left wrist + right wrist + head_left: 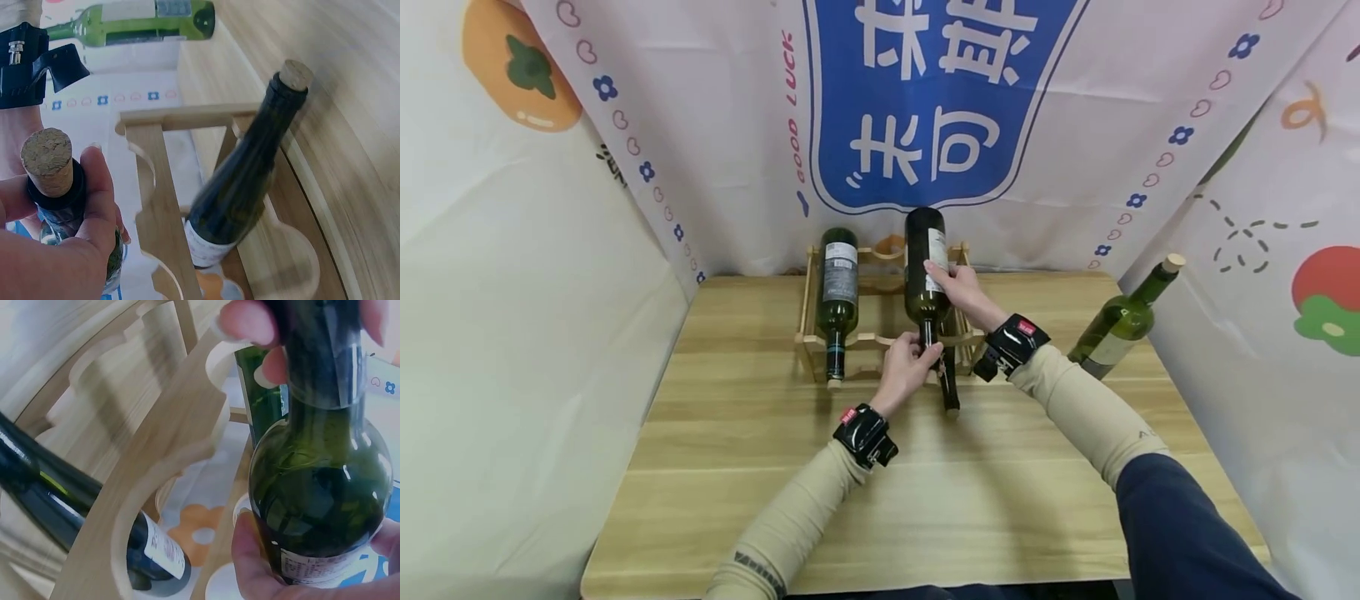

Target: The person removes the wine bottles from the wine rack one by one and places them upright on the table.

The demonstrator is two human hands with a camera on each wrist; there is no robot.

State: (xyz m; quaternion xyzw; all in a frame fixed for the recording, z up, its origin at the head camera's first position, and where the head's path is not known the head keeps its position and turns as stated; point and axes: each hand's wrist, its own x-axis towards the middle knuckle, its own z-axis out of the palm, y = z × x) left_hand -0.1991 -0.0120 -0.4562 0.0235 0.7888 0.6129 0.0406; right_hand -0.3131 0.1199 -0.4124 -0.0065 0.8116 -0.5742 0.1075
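Observation:
A dark green wine bottle (922,293) lies neck toward me, over the right part of a wooden wine rack (871,340). My left hand (904,372) grips its neck near the cork (47,161), fingers and thumb on either side. Around the labelled body my right hand (964,293) holds the bottle (315,494) from the side. In the left wrist view the neck is apart from the rack's scalloped rail (153,181); whether the body touches the rack is unclear. Below it, another corked bottle (951,390) lies in the lower tier.
A green bottle with a grey label (839,283) lies in the rack's upper left slot. To the right, a corked green bottle (1116,327) stands on the wooden table (737,467). A printed cloth (730,125) hangs right behind the rack.

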